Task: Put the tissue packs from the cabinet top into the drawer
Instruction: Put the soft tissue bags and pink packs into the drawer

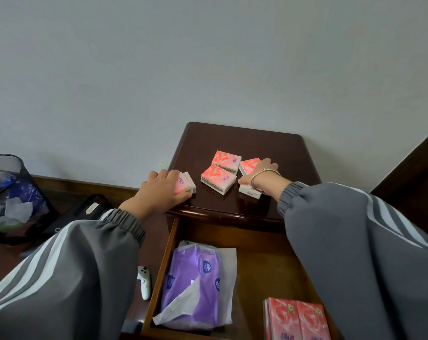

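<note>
A pink tissue pack (186, 184) is gripped by the left hand (160, 191), with the fingers curled over its top. The right hand (260, 174) is laid across two more packs (249, 165); whether they are pinched cannot be told. Between the hands two middle packs (219, 179) are seen on the cabinet top (232, 138), and below them the drawer (269, 266) is open. The packs are judged light, soft and slippery, so opposite edges should be pinched. Both arms are stretched forward.

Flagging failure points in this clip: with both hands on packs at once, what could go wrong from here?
1. The left hand grips the left packs at the edge of the cabinet top; one could slip off.
2. The right hand spans the right packs, grip unclear; one may miss the drawer.
</note>
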The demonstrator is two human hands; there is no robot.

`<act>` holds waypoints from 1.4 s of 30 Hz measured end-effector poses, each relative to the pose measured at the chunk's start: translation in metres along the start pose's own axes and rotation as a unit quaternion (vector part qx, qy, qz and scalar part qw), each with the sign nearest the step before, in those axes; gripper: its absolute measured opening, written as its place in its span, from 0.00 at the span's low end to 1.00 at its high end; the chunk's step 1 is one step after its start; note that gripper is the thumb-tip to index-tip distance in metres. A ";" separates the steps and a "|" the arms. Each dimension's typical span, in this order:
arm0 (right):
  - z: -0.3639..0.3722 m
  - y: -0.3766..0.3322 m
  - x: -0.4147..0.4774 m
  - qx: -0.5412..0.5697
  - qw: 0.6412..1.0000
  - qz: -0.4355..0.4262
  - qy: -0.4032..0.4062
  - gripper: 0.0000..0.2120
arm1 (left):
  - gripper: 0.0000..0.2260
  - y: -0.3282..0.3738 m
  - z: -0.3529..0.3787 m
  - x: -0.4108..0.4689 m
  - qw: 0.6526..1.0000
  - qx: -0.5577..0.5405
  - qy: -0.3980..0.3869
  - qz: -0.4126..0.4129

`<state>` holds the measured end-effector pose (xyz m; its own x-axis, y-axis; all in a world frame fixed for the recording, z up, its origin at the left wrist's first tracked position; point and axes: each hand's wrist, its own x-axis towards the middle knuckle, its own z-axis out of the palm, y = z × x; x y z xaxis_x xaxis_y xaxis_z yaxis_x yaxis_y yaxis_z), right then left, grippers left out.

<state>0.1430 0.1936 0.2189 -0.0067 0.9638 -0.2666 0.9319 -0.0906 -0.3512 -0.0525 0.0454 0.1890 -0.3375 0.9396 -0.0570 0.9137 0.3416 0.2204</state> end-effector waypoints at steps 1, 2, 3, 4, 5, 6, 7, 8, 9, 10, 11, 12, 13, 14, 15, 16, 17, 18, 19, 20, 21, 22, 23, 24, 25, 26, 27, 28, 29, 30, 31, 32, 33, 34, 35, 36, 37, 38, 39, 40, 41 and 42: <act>0.001 0.001 0.000 0.002 1.000 -0.004 0.003 0.42 | 0.31 0.000 0.000 0.000 1.000 -0.005 -0.001 0.001; 0.001 0.004 0.001 0.006 1.000 -0.011 0.005 0.41 | 0.31 0.000 0.001 0.000 1.000 -0.011 -0.001 0.001; 0.000 0.008 0.001 0.019 1.000 -0.016 0.005 0.40 | 0.30 0.000 0.001 -0.001 1.000 -0.015 0.001 0.000; -0.002 0.013 0.000 0.040 0.999 -0.018 0.005 0.39 | 0.30 0.000 0.002 -0.001 1.000 -0.019 0.004 -0.001; -0.005 0.019 -0.002 0.070 0.997 -0.017 0.003 0.38 | 0.30 0.000 0.003 -0.002 1.000 -0.021 0.006 -0.001; -0.010 0.027 -0.005 0.105 0.994 -0.017 0.001 0.36 | 0.30 0.000 0.003 -0.002 1.000 -0.025 0.008 0.000; -0.016 0.037 -0.010 0.138 0.990 -0.023 0.001 0.34 | 0.30 -0.001 0.003 -0.003 1.000 -0.028 0.008 0.002; -0.021 0.048 -0.015 0.164 0.986 -0.034 0.002 0.32 | 0.31 -0.002 0.003 -0.004 1.000 -0.030 0.008 0.004; -0.027 0.061 -0.022 0.181 0.982 -0.048 0.001 0.30 | 0.32 -0.003 0.003 -0.004 1.000 -0.028 0.010 0.006; -0.033 0.075 -0.030 0.193 0.979 -0.062 -0.005 0.29 | 0.33 -0.003 0.003 -0.005 1.000 -0.023 0.015 0.007; -0.037 0.090 -0.039 0.202 0.976 -0.075 -0.014 0.28 | 0.33 -0.003 0.003 -0.007 1.000 -0.015 0.026 0.006; -0.039 0.106 -0.049 0.209 0.974 -0.083 -0.027 0.27 | 0.32 -0.001 0.005 -0.009 0.999 -0.004 0.043 0.004; -0.040 0.122 -0.061 0.213 0.972 -0.086 -0.042 0.27 | 0.31 0.001 0.007 -0.011 0.998 0.005 0.063 -0.002; -0.037 0.138 -0.073 0.210 0.973 -0.085 -0.054 0.27 | 0.30 0.004 0.009 -0.015 0.996 0.004 0.089 -0.011; -0.033 0.153 -0.083 0.194 0.975 -0.083 -0.065 0.27 | 0.29 0.007 0.011 -0.018 0.993 -0.007 0.116 -0.023; -0.025 0.166 -0.092 0.167 0.980 -0.081 -0.072 0.27 | 0.27 0.009 0.012 -0.022 0.989 -0.023 0.142 -0.037; -0.017 0.177 -0.100 0.139 0.984 -0.076 -0.079 0.27 | 0.26 0.012 0.014 -0.027 0.984 -0.038 0.166 -0.049; -0.008 0.186 -0.106 0.116 0.987 -0.070 -0.086 0.27 | 0.26 0.014 0.015 -0.032 0.979 -0.049 0.188 -0.060; 0.000 0.192 -0.109 0.095 0.989 -0.063 -0.091 0.28 | 0.26 0.017 0.015 -0.038 0.974 -0.060 0.207 -0.068; 0.008 0.195 -0.110 0.070 0.992 -0.056 -0.092 0.29 | 0.27 0.020 0.016 -0.044 0.969 -0.074 0.224 -0.071; 0.015 0.197 -0.109 0.042 0.994 -0.051 -0.088 0.31 | 0.27 0.024 0.017 -0.052 0.963 -0.093 0.241 -0.072; 0.021 0.197 -0.107 0.014 0.996 -0.046 -0.080 0.32 | 0.26 0.027 0.018 -0.060 0.957 -0.116 0.256 -0.072; 0.026 0.196 -0.104 -0.009 0.997 -0.040 -0.071 0.33 | 0.26 0.031 0.019 -0.068 0.950 -0.143 0.268 -0.072; 0.032 0.194 -0.101 -0.024 0.997 -0.034 -0.062 0.34 | 0.25 0.035 0.021 -0.077 0.943 -0.173 0.274 -0.071; 0.038 0.191 -0.098 -0.033 0.998 -0.028 -0.053 0.35 | 0.24 0.039 0.023 -0.086 0.937 -0.203 0.277 -0.066; 0.044 0.188 -0.095 -0.038 0.998 -0.022 -0.043 0.36 | 0.22 0.043 0.026 -0.095 0.931 -0.230 0.278 -0.059; 0.050 0.184 -0.093 -0.042 0.998 -0.021 -0.034 0.37 | 0.19 0.047 0.031 -0.104 0.926 -0.251 0.276 -0.051; 0.055 0.181 -0.091 -0.049 0.998 -0.022 -0.026 0.37 | 0.18 0.051 0.036 -0.112 0.924 -0.267 0.269 -0.045; 0.061 0.179 -0.090 -0.062 0.998 -0.024 -0.023 0.37 | 0.18 0.055 0.043 -0.119 0.925 -0.277 0.258 -0.042; 0.066 0.177 -0.089 -0.078 0.996 -0.022 -0.031 0.38 | 0.18 0.059 0.052 -0.125 0.927 -0.283 0.243 -0.041; 0.070 0.176 -0.089 -0.092 0.994 -0.017 -0.048 0.38 | 0.18 0.062 0.061 -0.130 0.931 -0.284 0.227 -0.039; 0.075 0.176 -0.089 -0.104 0.992 -0.010 -0.069 0.39 | 0.18 0.064 0.069 -0.135 0.934 -0.285 0.211 -0.036; 0.079 0.177 -0.088 -0.116 0.990 -0.005 -0.082 0.39 | 0.18 0.066 0.078 -0.138 0.936 -0.291 0.195 -0.037; 0.082 0.179 -0.088 -0.129 0.988 -0.008 -0.080 0.39 | 0.18 0.067 0.085 -0.141 0.935 -0.303 0.179 -0.042; 0.083 0.181 -0.089 -0.140 0.988 -0.021 -0.056 0.39 | 0.18 0.068 0.091 -0.142 0.933 -0.316 0.164 -0.050; 0.082 0.184 -0.089 -0.151 0.988 -0.039 -0.015 0.39 | 0.19 0.068 0.097 -0.143 0.931 -0.327 0.151 -0.058; 0.080 0.186 -0.090 -0.160 0.985 -0.057 0.034 0.38 | 0.20 0.067 0.102 -0.144 0.930 -0.334 0.139 -0.064; 0.076 0.187 -0.091 -0.168 0.980 -0.068 0.078 0.38 | 0.20 0.067 0.107 -0.144 0.929 -0.339 0.131 -0.068; 0.071 0.189 -0.090 -0.171 0.977 -0.071 0.108 0.38 | 0.20 0.067 0.111 -0.145 0.929 -0.341 0.125 -0.070; 0.067 0.190 -0.089 -0.168 0.976 -0.066 0.118 0.38 | 0.20 0.067 0.114 -0.145 0.929 -0.343 0.119 -0.070; 0.063 0.191 -0.088 -0.162 0.979 -0.055 0.112 0.38 | 0.20 0.068 0.116 -0.146 0.929 -0.345 0.115 -0.069; 0.061 0.192 -0.087 -0.158 0.981 -0.046 0.098 0.38 | 0.20 0.068 0.117 -0.145 0.928 -0.347 0.115 -0.067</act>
<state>0.3007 0.0769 0.1195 -0.0548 0.9968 -0.0583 0.9968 0.0512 -0.0607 0.0848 -0.0657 0.0980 -0.5497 0.8329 0.0639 0.5209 0.2820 0.8057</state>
